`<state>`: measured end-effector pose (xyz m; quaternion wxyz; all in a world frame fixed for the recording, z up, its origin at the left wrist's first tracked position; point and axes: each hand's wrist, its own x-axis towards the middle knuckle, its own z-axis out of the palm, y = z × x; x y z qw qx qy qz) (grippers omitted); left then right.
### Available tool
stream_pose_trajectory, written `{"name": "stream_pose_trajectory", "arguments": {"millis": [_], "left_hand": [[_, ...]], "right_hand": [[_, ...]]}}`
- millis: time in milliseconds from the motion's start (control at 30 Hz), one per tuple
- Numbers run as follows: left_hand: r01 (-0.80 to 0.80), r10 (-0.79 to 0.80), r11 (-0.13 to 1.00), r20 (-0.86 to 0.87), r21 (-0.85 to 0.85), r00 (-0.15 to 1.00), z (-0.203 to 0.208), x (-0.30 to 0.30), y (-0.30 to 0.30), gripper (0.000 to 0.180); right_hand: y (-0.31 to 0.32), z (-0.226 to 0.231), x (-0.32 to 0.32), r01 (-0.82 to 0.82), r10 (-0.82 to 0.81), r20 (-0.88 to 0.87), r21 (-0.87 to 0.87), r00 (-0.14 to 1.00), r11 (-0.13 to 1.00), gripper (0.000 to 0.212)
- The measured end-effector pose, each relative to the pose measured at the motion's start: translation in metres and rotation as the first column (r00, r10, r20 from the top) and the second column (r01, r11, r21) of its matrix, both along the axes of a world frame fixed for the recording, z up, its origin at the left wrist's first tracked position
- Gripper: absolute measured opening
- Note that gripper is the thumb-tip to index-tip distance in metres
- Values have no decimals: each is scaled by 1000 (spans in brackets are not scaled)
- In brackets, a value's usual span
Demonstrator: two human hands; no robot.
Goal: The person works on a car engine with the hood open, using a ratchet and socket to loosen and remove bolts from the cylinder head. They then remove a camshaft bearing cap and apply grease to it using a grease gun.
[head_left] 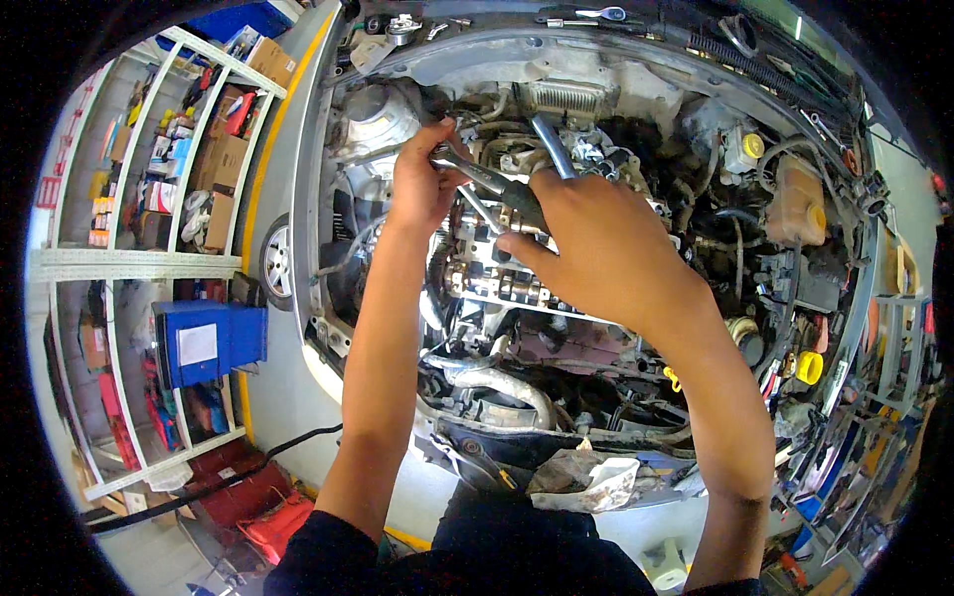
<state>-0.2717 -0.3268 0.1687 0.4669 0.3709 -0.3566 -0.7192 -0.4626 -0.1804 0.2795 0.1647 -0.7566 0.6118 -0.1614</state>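
Note:
A ratchet wrench [487, 177] with a chrome shaft and dark grip lies across the open engine, tilted. My right hand [611, 243] is closed around its grip. At the other end, the fingers of my left hand [425, 179] are closed at the ratchet's head, which they partly hide. A thin silver rod [481, 210] shows between my hands, just below the ratchet. Beyond my right knuckles a thicker chrome bar [553, 147] sticks out; I cannot tell if I hold it. Below lie the engine's exposed camshafts [502, 285].
Loose tools, such as a ratchet [608, 14], lie along the bay's far edge. A reservoir [798, 204] stands at the right. On the near edge are pliers [462, 462] and a stained cloth [566, 477]. Shelves [139, 260] with a blue box [234, 343] stand left.

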Motion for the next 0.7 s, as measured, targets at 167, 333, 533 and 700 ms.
{"name": "stream_pose_trajectory", "arguments": {"millis": [167, 333, 533, 700], "left_hand": [[-209, 209, 977, 11, 49, 978, -1, -6, 15, 24], [-276, 330, 938, 298, -211, 896, -8, -17, 59, 28], [-100, 407, 857, 545, -506, 733, -39, -12, 84, 32], [-169, 202, 978, 358, -122, 912, -23, -17, 74, 35]], "right_hand": [[1, 13, -3, -22, 23, -13, 28, 1000, 999, 41], [-9, -5, -36, 22, -82, -287, -203, 954, 979, 33], [-39, -13, -74, -218, 207, -138, -69, 969, 973, 41], [-22, -18, -64, -43, 29, -138, -103, 990, 994, 61]]}}
